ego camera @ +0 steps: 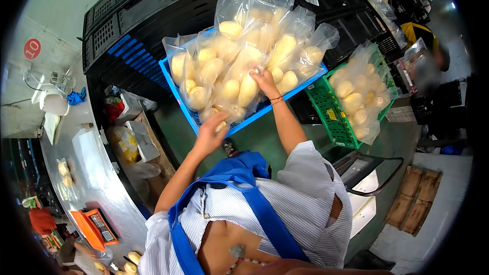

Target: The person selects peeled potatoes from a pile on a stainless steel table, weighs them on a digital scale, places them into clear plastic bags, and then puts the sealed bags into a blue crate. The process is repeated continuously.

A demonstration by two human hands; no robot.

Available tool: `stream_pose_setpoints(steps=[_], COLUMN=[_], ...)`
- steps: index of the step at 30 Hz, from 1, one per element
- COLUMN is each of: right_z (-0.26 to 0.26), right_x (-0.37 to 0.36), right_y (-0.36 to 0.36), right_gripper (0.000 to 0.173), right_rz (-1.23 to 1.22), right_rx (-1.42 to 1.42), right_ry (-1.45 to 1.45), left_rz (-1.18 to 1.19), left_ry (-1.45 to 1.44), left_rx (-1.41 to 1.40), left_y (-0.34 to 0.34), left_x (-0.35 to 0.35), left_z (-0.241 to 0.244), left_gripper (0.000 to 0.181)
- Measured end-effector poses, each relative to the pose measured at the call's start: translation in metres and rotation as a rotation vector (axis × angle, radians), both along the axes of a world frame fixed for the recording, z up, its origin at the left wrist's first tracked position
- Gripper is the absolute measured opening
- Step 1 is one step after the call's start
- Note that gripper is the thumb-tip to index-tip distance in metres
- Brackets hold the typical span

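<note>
A blue plastic crate (244, 124) is heaped with clear plastic bags of peeled, pale yellow potatoes (230, 90). My right hand (266, 83) has its fingers closed on the gathered plastic of one bag near the crate's middle. At the crate's near left corner, my left hand (212, 131) is at the lower end of a bag, against a potato; its fingers are partly hidden and blurred, so its grip is unclear. To the right, a green plastic crate (333, 122) holds more bagged potatoes (353, 101).
Black crates (153, 15) are stacked behind and left. A steel table (103, 183) at left bears an orange scale (95, 229) and a small bag of potatoes (65, 173). A chair (366, 183) stands at right. Other people (420, 38) are at far right and lower left.
</note>
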State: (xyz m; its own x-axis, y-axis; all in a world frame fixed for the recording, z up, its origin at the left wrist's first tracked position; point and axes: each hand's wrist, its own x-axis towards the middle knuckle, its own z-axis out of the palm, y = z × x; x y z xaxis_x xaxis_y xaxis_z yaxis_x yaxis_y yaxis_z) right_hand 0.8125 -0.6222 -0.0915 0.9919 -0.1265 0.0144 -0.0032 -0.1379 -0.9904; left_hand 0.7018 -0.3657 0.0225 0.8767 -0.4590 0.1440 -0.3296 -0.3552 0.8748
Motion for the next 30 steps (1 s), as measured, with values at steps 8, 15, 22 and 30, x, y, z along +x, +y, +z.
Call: stream_pose_setpoints(steps=[8, 15, 22, 30], right_z=[0.037, 0.053, 0.046, 0.114], right_x=[-0.023, -0.035, -0.086, -0.015], right_y=[-0.01, -0.027, -0.08, -0.097], right_gripper=[0.025, 0.035, 0.044, 0.029], right_rz=[-0.132, -0.093, 0.012, -0.29], right_rx=[0.017, 0.012, 0.057, -0.416], right_ry=[-0.009, -0.076, 0.156, -0.142], left_rz=[-0.188, -0.314, -0.329, 0.109], left_ry=[-0.207, -0.141, -0.043, -0.038], left_rx=[0.603, 0.517, 0.572, -0.282], left_y=[-0.078, -0.091, -0.08, 0.056], left_x=[0.044, 0.043, 0.019, -0.028], left_z=[-0.061, -0.091, -0.077, -0.048], left_gripper=[0.051, 0.053, 0.035, 0.023])
